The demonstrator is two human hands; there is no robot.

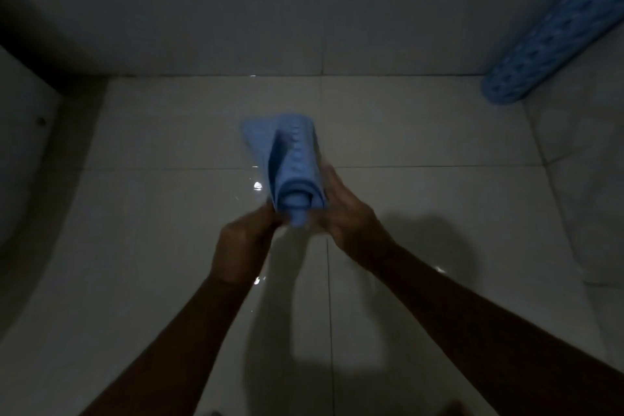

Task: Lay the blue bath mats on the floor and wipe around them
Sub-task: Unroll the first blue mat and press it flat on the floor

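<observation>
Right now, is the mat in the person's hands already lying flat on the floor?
No, the blue mat is rolled up, gripped by the left hand and right hand above the tiles.

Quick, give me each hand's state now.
Left hand: closed on the rolled blue mat's near end.
Right hand: holding the same mat's side.
</observation>
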